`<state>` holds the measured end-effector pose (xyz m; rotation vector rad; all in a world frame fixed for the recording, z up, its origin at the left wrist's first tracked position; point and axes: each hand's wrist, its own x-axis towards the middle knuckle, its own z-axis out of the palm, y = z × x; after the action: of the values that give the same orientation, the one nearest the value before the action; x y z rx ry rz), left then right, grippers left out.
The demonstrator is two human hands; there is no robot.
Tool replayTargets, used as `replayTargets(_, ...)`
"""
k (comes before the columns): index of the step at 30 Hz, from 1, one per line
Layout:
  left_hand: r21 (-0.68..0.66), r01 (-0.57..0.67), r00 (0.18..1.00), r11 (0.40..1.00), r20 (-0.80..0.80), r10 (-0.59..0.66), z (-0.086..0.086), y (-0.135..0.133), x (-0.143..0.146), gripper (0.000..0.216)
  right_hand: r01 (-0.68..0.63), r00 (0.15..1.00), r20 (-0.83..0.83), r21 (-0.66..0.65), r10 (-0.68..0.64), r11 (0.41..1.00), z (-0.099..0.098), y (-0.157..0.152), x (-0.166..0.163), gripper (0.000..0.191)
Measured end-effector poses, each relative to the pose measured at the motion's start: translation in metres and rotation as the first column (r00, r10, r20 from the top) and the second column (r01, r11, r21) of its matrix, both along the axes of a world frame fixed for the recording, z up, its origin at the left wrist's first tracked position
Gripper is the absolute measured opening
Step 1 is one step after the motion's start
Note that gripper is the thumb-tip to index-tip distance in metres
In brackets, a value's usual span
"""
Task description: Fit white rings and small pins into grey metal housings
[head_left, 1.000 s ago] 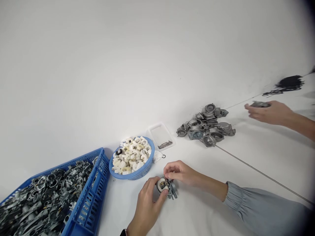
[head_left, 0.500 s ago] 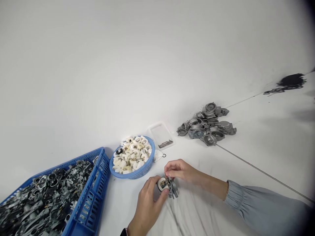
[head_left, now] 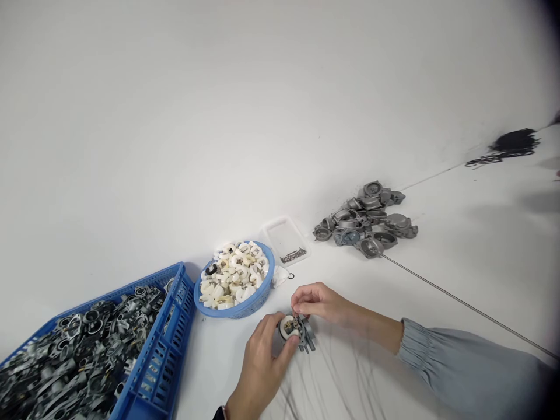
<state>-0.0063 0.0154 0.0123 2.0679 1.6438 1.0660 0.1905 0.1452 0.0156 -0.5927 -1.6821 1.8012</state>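
My left hand (head_left: 265, 359) is wrapped around a grey metal carburetor body (head_left: 307, 338), with its thumb in front and fingers behind. A white ring-shaped float (head_left: 287, 328) with brass-coloured parts at its centre sits on the carburetor body. Thumb and forefinger of my right hand (head_left: 317, 300) pinch a thin metal pin (head_left: 294, 313) at the upper edge of the body, beside the float. The pin's lower end is too small to make out.
A blue crate (head_left: 168, 332) full of grey metal bodies stands at left. Beside it are a blue basket (head_left: 258, 300) of white floats and a white tray (head_left: 280, 230) with small pins. Grey metal bowls (head_left: 371, 221) are heaped at right, near a thin rod (head_left: 464, 301) and black rings (head_left: 516, 142).
Both hands keep their hold in nearly the same place. The whole view has shifted very slightly.
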Motion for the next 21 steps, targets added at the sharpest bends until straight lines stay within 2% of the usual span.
replayTargets(3,0.034,0.0,1.0,0.999,0.023,0.0,-0.003,0.001,0.0,0.035,0.001,1.0,0.002,0.0,-0.001,1.0,-0.001,0.0,0.0,0.036)
replayTargets(9,-0.077,0.006,1.0,0.997,-0.005,-0.006,0.002,0.0,-0.001,0.032,0.026,1.0,0.009,0.028,-0.026,0.999,0.001,-0.002,0.002,0.034)
replayTargets(14,-0.036,-0.009,1.0,0.999,0.009,0.01,-0.001,0.001,-0.001,0.036,0.101,0.994,0.019,0.124,-0.104,0.987,-0.005,0.0,0.001,0.033)
replayTargets(17,-0.018,-0.013,1.0,1.0,0.018,0.013,-0.005,0.003,-0.001,0.037,0.085,0.996,0.011,0.167,-0.088,0.982,-0.01,0.001,-0.001,0.032)
replayTargets(21,-0.003,-0.01,1.0,1.0,0.018,0.01,-0.005,0.003,-0.002,0.035,0.06,0.998,-0.009,0.16,-0.059,0.985,-0.011,-0.001,-0.003,0.034)
